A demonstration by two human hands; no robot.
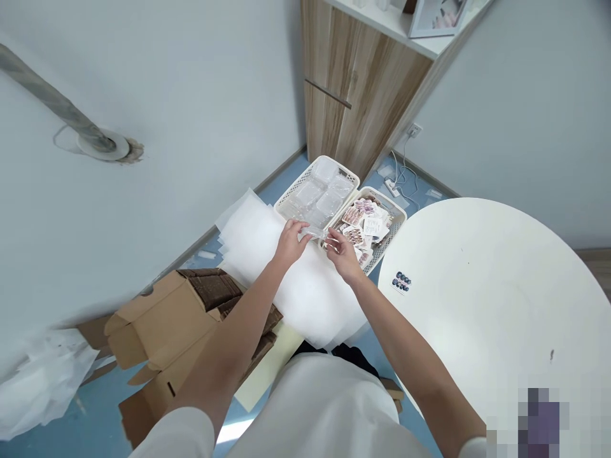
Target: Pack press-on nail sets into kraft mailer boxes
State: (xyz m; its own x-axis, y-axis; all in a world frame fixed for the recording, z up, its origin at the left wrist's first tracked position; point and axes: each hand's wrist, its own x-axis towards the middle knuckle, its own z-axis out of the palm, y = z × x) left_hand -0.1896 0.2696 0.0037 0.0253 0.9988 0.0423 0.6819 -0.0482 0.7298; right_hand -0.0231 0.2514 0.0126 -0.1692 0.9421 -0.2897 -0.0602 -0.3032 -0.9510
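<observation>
While both forearms reach forward over a stack of white translucent sheets [317, 296], a clear plastic case [314, 233] is held level between the two hands. The left hand [290, 243] pinches the case's left end, its thumb on the near side and its fingers on the far side, so that the case lies directly to the right of these fingertips. The right hand [342, 251] has its fingers bent in a narrow grip at the opposite end, the case lying to the left of its fingertips; exact contact there is too small to make out. Just beyond the left hand and the case stands a white basket [296, 183] containing clear boxes [329, 201]. Adjoining it on the right, next to the right hand, a second basket [386, 243] contains printed cards [353, 216], several bearing nail designs. Farther right, a set of dark nails [401, 282] lies near the edge of a round white table [496, 273]; opened cardboard boxes [165, 318] lie to the left of the sheets.
</observation>
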